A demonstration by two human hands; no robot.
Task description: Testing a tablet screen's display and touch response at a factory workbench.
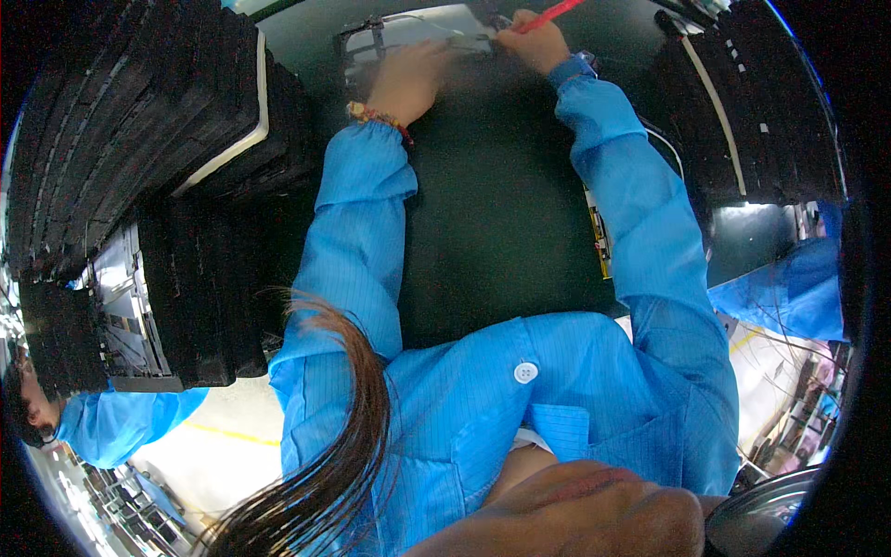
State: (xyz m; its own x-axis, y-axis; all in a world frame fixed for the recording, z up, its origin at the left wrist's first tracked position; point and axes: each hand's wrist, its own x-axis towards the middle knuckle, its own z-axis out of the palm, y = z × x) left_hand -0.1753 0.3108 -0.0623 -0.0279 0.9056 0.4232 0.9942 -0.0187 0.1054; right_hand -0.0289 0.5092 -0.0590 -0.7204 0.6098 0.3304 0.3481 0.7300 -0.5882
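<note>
At the far side of the dark green table lies a flat, glossy grey panel with a dark frame. My left hand is over its near edge, palm down; motion smears the fingers. Just right of the panel, my right hand is closed around a slim red tool, its red end pointing up and to the right. The tool's working end is blurred near the panel's right edge, so its exact kind does not show.
Tall stacks of black trays rise on the left, with more black trays on the right. A narrow yellow-edged strip lies beside my right sleeve. Other people in blue sleeves are at both sides.
</note>
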